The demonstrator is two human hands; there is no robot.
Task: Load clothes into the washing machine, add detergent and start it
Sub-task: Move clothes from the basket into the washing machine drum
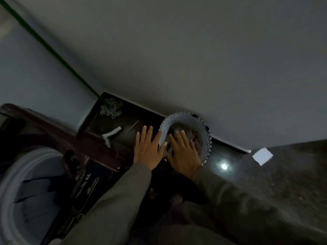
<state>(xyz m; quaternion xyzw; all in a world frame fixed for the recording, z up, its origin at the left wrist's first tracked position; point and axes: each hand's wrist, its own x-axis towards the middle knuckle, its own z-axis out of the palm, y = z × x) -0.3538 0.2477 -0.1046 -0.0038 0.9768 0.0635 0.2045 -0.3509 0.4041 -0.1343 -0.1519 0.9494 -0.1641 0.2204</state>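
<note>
A white laundry basket (204,137) stands on the dark floor by the wall, with crumpled clothes (193,137) inside. Both my hands reach toward it with fingers spread. My left hand (147,149) hovers just left of the basket's rim, holding nothing. My right hand (184,151) is over the basket's near rim, above the clothes, also holding nothing. At the lower left is the top-loading washing machine (83,188), dark maroon, with its lid up; its white drum (23,195) holds some light and dark cloth. The view is dim and tilted.
A mop with a green handle (47,48) leans in the corner, its head (111,107) on the floor behind the machine. A white hose piece (110,134) lies beside the machine. A white square object (262,156) sits on the floor at right.
</note>
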